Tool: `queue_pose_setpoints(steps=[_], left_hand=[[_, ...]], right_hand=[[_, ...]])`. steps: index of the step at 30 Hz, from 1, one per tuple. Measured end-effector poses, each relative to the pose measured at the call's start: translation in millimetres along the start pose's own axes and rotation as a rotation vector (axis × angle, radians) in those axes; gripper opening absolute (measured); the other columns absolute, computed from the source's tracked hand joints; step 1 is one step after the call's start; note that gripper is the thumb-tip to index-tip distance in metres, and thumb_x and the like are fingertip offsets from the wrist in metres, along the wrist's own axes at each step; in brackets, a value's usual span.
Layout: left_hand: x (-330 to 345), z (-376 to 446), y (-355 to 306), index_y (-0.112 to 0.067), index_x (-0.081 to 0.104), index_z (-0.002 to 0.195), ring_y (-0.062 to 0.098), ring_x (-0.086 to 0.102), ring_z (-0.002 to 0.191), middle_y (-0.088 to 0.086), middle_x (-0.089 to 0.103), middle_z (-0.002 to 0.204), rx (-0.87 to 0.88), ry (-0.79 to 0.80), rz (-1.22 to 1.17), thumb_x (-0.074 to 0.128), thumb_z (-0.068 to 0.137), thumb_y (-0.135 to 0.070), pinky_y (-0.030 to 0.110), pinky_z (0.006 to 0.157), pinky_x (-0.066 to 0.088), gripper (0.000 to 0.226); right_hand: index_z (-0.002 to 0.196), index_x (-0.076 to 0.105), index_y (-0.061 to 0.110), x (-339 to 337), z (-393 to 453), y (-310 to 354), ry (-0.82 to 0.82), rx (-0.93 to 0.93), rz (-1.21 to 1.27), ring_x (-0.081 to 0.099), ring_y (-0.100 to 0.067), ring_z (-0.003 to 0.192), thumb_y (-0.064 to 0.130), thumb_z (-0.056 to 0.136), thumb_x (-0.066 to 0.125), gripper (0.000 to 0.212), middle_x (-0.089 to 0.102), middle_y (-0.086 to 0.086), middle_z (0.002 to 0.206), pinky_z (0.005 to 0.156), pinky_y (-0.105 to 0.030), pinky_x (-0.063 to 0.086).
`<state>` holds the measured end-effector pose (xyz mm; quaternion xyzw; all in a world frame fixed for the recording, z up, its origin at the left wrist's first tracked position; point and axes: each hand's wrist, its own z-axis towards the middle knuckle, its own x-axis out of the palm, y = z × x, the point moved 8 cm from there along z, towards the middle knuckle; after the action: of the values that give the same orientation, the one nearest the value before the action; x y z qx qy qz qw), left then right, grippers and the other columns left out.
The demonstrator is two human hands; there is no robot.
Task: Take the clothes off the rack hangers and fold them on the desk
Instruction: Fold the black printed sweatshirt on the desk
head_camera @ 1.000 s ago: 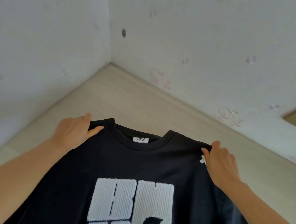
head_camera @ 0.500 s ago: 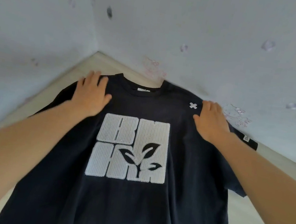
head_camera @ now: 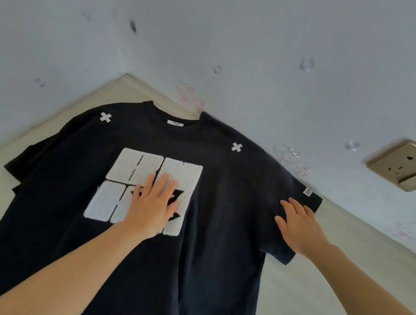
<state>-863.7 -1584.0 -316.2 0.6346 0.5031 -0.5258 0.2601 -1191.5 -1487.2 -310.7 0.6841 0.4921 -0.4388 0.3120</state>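
Observation:
A black T-shirt (head_camera: 222, 213) with a white block print and two small white crosses at the shoulders lies flat, front up, on the pale wooden desk (head_camera: 308, 307). Its collar points at the wall corner. My left hand (head_camera: 152, 207) lies flat with straight fingers on the white print at the chest. My right hand (head_camera: 299, 227) presses flat on the right sleeve near its hem. The left sleeve is partly tucked under at the desk's left side. No hanger or rack is in view.
White walls meet in a corner just behind the collar. A gold wall socket (head_camera: 410, 166) sits on the right wall above the desk. Bare desk surface shows to the right of the shirt and at the far left.
Both hands have slid down from the shoulders: the left onto the chest print, the right out onto the right sleeve. The shirt now lies spread flat with both shoulder crosses uncovered.

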Motion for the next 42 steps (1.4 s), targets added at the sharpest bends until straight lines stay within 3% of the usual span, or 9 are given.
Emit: queue_pose_setpoints(steps=[5, 9, 14, 18, 21, 25, 29, 34, 42], left_hand=[[32.9, -48.5, -30.6, -0.034, -0.012, 0.152, 0.031, -0.015, 0.147, 0.001, -0.004, 0.163, -0.077, -0.022, 0.049, 0.014, 0.094, -0.059, 0.062, 0.114, 0.009, 0.068], [36.4, -63.2, -43.7, -0.039, -0.021, 0.147, 0.028, -0.021, 0.146, -0.005, -0.015, 0.162, -0.146, 0.043, 0.042, 0.017, 0.097, -0.056, 0.062, 0.114, 0.005, 0.065], [20.5, -70.8, -77.0, -0.024, 0.013, 0.154, 0.027, 0.0, 0.15, 0.0, 0.008, 0.162, -0.22, -0.001, -0.001, 0.043, 0.101, -0.028, 0.054, 0.118, 0.01, 0.062], [27.2, -81.5, -133.9, -0.017, 0.059, 0.13, 0.027, 0.045, 0.135, 0.005, 0.056, 0.138, -0.068, -0.141, -0.013, 0.075, 0.079, -0.021, 0.049, 0.108, 0.038, 0.053], [39.7, -89.4, -166.2, -0.016, 0.07, 0.115, 0.026, 0.058, 0.123, 0.006, 0.065, 0.125, -0.03, -0.187, -0.048, 0.075, 0.078, -0.036, 0.047, 0.099, 0.047, 0.042], [53.5, -100.3, -192.0, -0.013, 0.068, 0.118, 0.028, 0.055, 0.125, 0.007, 0.061, 0.131, -0.078, -0.168, -0.084, 0.042, 0.084, -0.058, 0.047, 0.102, 0.046, 0.062], [61.1, -106.9, -211.8, -0.009, 0.069, 0.114, 0.033, 0.057, 0.122, 0.006, 0.065, 0.123, -0.064, -0.171, -0.092, 0.071, 0.071, -0.049, 0.048, 0.098, 0.05, 0.058], [51.2, -104.2, -213.6, -0.019, 0.069, 0.077, 0.015, 0.06, 0.074, -0.006, 0.06, 0.077, -0.105, -0.216, -0.165, 0.086, 0.057, -0.026, 0.028, 0.065, 0.054, 0.027], [31.9, -130.1, -164.7, -0.021, 0.043, 0.101, 0.009, 0.046, 0.051, -0.007, 0.05, 0.062, -0.256, -0.186, -0.6, 0.044, 0.102, -0.027, 0.022, 0.048, 0.037, 0.005]], right_hand=[[0.154, 0.005, 0.023, 15.4, -35.7, -11.7, 0.023, -0.085, -0.091, 0.008, -0.03, 0.148, 0.05, 0.1, 0.029, 0.065, 0.002, -0.001, 0.162, 0.117, -0.045, 0.024], [0.143, 0.031, 0.022, 1.4, -55.7, -24.2, -0.045, -0.112, -0.192, 0.038, -0.025, 0.13, 0.049, 0.098, 0.035, 0.052, 0.035, -0.002, 0.147, 0.104, -0.043, 0.036], [0.116, 0.045, 0.011, -32.3, -16.7, -34.4, -0.046, -0.053, 0.071, 0.049, -0.028, 0.107, 0.031, 0.098, 0.04, 0.028, 0.051, -0.008, 0.117, 0.082, -0.038, 0.044], [0.124, 0.046, 0.001, -52.6, 33.3, -35.6, -0.051, -0.077, 0.124, 0.049, -0.035, 0.108, 0.027, 0.098, 0.04, 0.036, 0.05, -0.018, 0.121, 0.094, -0.041, 0.038], [0.136, 0.039, 0.0, -56.2, 50.6, -26.3, 0.001, -0.087, 0.136, 0.046, -0.034, 0.122, 0.03, 0.101, 0.038, 0.047, 0.045, -0.018, 0.136, 0.105, -0.042, 0.034], [0.144, 0.03, -0.001, -58.9, 58.7, -14.7, -0.001, -0.086, 0.128, 0.038, -0.036, 0.133, 0.036, 0.102, 0.037, 0.056, 0.036, -0.019, 0.147, 0.11, -0.044, 0.029], [0.141, 0.036, 0.001, -53.0, 66.0, -12.7, 0.025, -0.087, 0.211, 0.043, -0.037, 0.129, 0.04, 0.101, 0.04, 0.056, 0.042, -0.018, 0.142, 0.109, -0.045, 0.034], [0.14, 0.039, -0.002, -58.5, 66.4, -8.5, 0.084, -0.106, 0.445, 0.043, -0.036, 0.131, 0.027, 0.103, 0.039, 0.046, 0.046, -0.019, 0.142, 0.107, -0.038, 0.033], [0.126, 0.051, -0.002, -92.6, 64.6, -2.0, -0.07, -0.034, 0.591, 0.048, -0.039, 0.119, 0.013, 0.096, 0.039, 0.036, 0.052, -0.022, 0.131, 0.1, -0.043, 0.038]])
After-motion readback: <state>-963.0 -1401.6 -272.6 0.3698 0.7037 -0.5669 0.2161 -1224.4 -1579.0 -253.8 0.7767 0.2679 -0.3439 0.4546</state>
